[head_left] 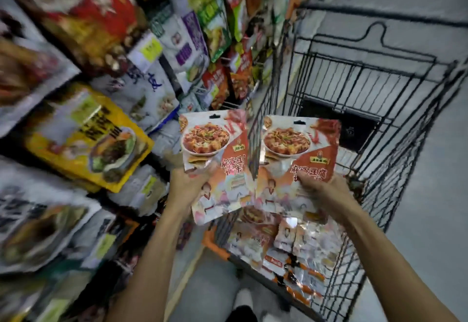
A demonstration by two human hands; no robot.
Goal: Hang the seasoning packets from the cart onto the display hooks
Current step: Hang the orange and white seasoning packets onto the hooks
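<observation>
We're mid-carry: left hand [188,180] grips one glossy red-and-white seasoning packet [215,149], right hand [316,182] another [298,152]. Next: find a free hook.

a shop aisle: hanging packaged foods [106,109] with a price tag [148,50] crowd the left, and a black wire shopping cart [379,109] stands right.

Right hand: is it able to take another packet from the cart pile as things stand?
Probably not: the right hand grips a red packet, so its fingers are taken; nothing else blocks the pile in the cart.
</observation>
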